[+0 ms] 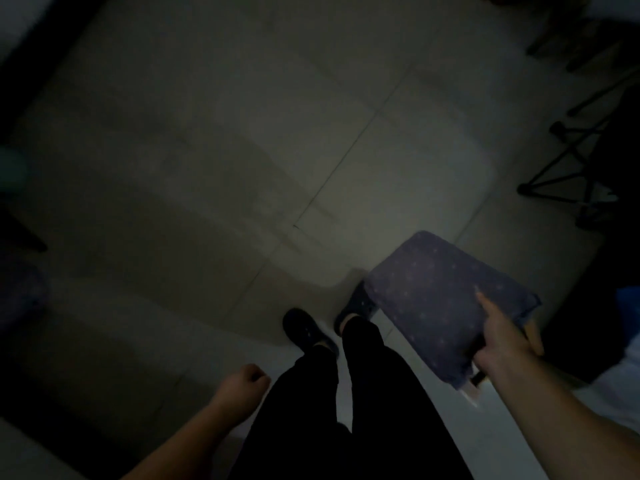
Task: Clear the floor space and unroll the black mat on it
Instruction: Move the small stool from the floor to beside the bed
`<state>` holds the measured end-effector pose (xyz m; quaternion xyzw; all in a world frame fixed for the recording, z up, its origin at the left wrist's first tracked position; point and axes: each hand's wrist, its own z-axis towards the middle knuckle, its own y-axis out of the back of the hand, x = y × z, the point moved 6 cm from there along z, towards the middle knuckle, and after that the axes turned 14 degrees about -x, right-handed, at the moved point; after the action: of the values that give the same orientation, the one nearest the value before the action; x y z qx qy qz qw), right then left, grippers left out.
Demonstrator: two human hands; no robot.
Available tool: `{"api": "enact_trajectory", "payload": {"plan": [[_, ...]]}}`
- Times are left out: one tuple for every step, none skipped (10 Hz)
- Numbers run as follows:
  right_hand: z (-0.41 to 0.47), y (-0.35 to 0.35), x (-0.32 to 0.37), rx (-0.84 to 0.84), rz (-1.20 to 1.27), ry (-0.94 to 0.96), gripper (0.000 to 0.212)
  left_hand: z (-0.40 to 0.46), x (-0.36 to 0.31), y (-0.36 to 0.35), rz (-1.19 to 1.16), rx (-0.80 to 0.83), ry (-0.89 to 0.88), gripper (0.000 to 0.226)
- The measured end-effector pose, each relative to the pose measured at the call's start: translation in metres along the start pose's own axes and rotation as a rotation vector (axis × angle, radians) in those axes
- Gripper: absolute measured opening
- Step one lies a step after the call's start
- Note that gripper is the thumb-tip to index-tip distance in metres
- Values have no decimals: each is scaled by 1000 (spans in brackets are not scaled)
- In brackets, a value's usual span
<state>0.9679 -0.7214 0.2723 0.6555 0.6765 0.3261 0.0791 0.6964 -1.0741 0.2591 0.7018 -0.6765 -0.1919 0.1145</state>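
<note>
Two hands show at the near edge. My left hand [247, 382] hangs by my thigh with its fingers curled into a loose fist and nothing in it, free for whatever comes next. My right hand [498, 344] grips the stool [440, 299] by the near edge of its blue starred cushion, forefinger lying along the top to steady it, thumb side tucked under by the wooden frame; I judge I carry it this way so the seat stays level while I take it off the floor [242, 150]. The stool hangs tilted at my right, just past my right shoe [356, 303], apart from the tiles. Farther off, bare tiles stretch wide and dim. At the far right stands a black folding frame [561, 168], out of the way. No mat shows anywhere; I cannot tell where it lies.
</note>
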Motion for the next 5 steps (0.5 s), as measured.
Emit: {"api": "enact_trajectory", "payload": {"plan": [[5,63,12,-4,-20,-59,63,-24,-40,28,39,-29,-4,19],[11,121,22,-106,-40,-162,57,-50,-98,51,147,-82,-81,17],[27,161,27,17,46,-141,56,-71,-173,67,256,-128,-201,21],[34,183,37,35,162,-122,48,-86,-251,77,337,-198,-322,21],[44,195,52,45,269,-136,41,-96,-322,78,424,-202,-444,20]]}}
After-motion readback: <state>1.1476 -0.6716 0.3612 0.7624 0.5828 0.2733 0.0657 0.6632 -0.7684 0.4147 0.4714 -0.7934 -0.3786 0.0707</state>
